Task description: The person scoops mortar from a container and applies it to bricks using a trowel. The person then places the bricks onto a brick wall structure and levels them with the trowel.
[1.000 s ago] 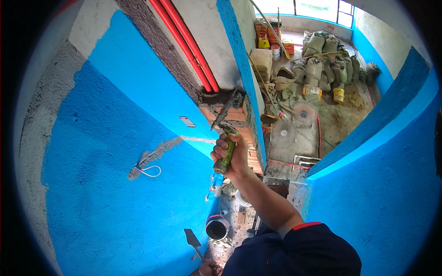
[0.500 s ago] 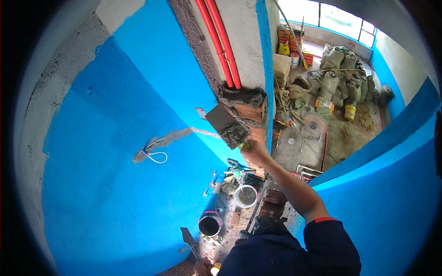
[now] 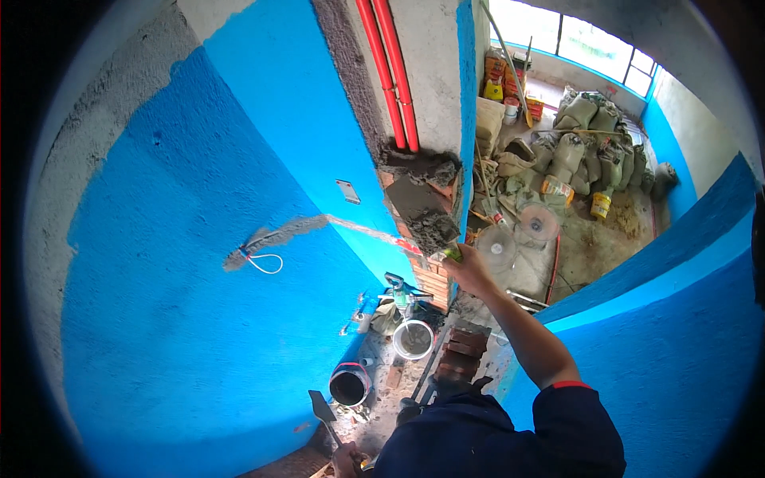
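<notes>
My right hand (image 3: 468,272) is closed round the green handle of a wide, flat-bladed trowel (image 3: 410,197). A lump of wet grey mortar (image 3: 434,231) lies on its blade near the handle. The blade is in front of a brick column (image 3: 431,283), just below a mortar bed (image 3: 422,163) on its top; I cannot tell whether they touch. Two red pipes (image 3: 394,88) run up the wall above that bed. At the lower edge, my left hand (image 3: 347,460) grips a smaller pointing trowel (image 3: 322,406), its dark blade upward beside the blue wall.
On the floor below stand a white bucket (image 3: 413,340) with a green power mixer (image 3: 400,293) and a dark open bucket (image 3: 351,385). Stacked bricks (image 3: 462,350) are beside them. Full sacks (image 3: 586,151) fill the far room. A white cable loop (image 3: 267,263) sticks out of the blue wall.
My right hand has shifted the mortar-laden trowel right and slightly down, across the brick column, uncovering the wall box. The left hand keeps its trowel low. The whole view has shifted slightly.
</notes>
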Demonstrator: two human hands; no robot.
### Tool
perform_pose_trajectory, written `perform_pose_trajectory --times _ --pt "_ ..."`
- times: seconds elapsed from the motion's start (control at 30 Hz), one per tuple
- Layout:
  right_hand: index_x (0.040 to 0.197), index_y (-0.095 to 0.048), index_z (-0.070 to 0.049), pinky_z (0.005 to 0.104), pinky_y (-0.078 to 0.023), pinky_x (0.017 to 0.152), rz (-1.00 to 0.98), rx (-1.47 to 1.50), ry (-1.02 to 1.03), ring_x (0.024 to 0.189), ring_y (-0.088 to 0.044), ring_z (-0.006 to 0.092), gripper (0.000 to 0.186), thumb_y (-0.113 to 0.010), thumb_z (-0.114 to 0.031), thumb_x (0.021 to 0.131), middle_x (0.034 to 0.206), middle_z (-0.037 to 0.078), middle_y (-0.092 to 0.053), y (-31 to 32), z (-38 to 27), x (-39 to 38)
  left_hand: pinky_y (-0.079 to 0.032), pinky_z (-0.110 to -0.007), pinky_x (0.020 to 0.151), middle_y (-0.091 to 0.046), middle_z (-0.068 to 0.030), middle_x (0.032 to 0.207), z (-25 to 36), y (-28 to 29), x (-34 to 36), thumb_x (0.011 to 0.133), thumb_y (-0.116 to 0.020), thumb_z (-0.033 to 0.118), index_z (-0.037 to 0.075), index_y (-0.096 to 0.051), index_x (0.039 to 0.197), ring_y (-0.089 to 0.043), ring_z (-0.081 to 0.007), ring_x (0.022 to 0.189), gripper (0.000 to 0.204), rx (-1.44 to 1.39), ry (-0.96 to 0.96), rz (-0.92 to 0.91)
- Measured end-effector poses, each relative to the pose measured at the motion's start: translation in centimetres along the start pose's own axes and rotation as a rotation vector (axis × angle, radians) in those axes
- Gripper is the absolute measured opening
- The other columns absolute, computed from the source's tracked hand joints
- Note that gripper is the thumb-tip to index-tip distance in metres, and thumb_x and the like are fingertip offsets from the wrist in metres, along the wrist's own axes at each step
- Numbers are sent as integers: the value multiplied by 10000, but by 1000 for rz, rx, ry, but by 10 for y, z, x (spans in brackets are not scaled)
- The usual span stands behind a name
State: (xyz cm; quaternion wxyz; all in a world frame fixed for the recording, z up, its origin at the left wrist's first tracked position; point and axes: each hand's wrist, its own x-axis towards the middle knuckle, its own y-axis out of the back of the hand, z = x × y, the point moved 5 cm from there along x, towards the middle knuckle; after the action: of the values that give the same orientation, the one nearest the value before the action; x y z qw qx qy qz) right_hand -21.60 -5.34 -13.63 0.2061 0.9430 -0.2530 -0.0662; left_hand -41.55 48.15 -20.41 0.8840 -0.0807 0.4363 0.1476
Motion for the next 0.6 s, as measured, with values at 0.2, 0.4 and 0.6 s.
perform_pose_trajectory --times 0.2,0.4,0.6 --pt "843 -586 -15 370 -427 518 20 -10 146 555 -545 161 282 -678 -280 834 641 86 -571 36 -28 -27 -282 -244 341 -459 1 513 -31 29 50 881 -566 145 106 -507 648 -389 -102 384 243 87 24 -39" --pt "921 -629 -8 444 -484 653 -138 -230 -72 727 -638 352 370 -706 -350 802 754 187 -642 77 -46 -35 -304 -250 369 -475 -5 510 -22 9 34 878 -585 173 109 -532 637 -409 -116 399 255 25 35 -21" --pt "978 -655 -20 464 -477 797 -193 -441 15 926 -627 375 400 -717 -364 783 943 221 -652 120 -75 -24 -326 -251 397 -485 -8 542 -3 -7 9 880 -587 165 90 -540 664 -425 -117 432 234 42 57 -40"
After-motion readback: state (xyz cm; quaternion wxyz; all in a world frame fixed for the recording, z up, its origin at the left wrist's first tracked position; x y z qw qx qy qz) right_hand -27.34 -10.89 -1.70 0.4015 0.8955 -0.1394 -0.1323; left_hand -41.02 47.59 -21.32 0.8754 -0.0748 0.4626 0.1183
